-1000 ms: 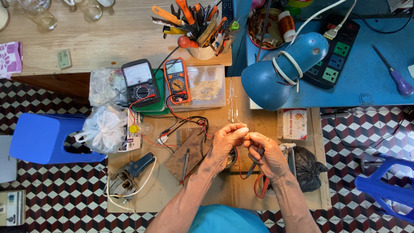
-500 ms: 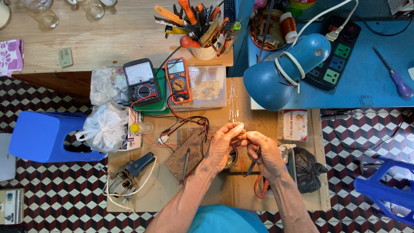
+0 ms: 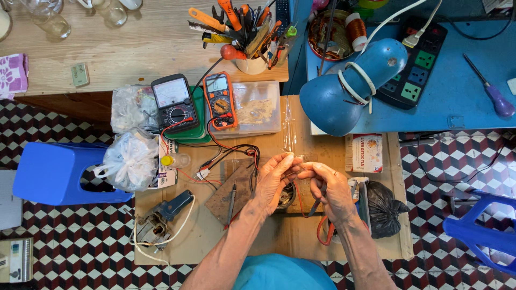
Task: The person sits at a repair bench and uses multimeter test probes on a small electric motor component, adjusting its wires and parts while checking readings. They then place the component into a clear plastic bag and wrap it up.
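Note:
My left hand (image 3: 273,181) and my right hand (image 3: 329,188) meet over the middle of a cardboard-covered low table (image 3: 269,241). Their fingertips pinch the same small thin piece (image 3: 299,166), which is too small to make out. A thin red wire (image 3: 297,201) hangs down between the hands. Pliers with orange handles (image 3: 321,232) stick out from under my right hand; whether that hand grips them is hidden. A round dark part (image 3: 286,196) lies just under my left hand.
Behind the hands stand a black analog meter (image 3: 173,102), an orange digital meter (image 3: 221,99), a clear plastic box (image 3: 259,110) and a blue desk lamp (image 3: 348,91). A probe (image 3: 232,196), white bag (image 3: 131,161), blue stool (image 3: 54,172) and black bag (image 3: 384,207) lie around.
Both hands stay pinched together at the same spot, with only slight finger movement. The view has shifted a little.

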{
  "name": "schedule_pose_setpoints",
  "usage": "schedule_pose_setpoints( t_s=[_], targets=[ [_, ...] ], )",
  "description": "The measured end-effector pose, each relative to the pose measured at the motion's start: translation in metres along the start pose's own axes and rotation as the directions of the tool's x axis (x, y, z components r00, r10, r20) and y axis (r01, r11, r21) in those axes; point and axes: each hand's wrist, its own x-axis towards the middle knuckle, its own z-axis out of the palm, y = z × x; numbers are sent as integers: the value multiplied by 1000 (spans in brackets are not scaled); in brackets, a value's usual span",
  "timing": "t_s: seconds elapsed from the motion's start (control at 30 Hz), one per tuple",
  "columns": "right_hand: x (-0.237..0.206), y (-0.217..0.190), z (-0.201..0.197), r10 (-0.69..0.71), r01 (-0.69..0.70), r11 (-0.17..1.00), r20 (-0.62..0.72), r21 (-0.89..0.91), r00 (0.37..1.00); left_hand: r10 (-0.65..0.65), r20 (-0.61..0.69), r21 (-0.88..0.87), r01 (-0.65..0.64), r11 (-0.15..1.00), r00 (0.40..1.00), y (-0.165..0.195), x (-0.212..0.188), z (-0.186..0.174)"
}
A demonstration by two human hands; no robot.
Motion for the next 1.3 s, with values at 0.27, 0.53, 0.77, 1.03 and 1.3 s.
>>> schedule_pose_setpoints(
  t_s=[0.27,0.53,0.77,1.03,1.3],
  targets=[
    [-3,-1,4,13,-14,1000,-23,-17,1000,0,-39,-42,-1,999,999,-4,-1,-1],
    [-1,2,7,-36,32,996,-50,-81,998,-3,-40,-35,2,999,999,-2,-3,1],
    [3,8,2,-71,69,997,-56,-45,996,16,0,162,-16,987,1000,-2,-9,5],
    [1,11,2,-97,90,993,-95,-75,991,8,47,201,-17,979,999,-3,-12,6],
    [2,10,7,-151,146,988,-121,-53,981,2,58,85,-7,996,998,-1,-11,11]
  ],
)
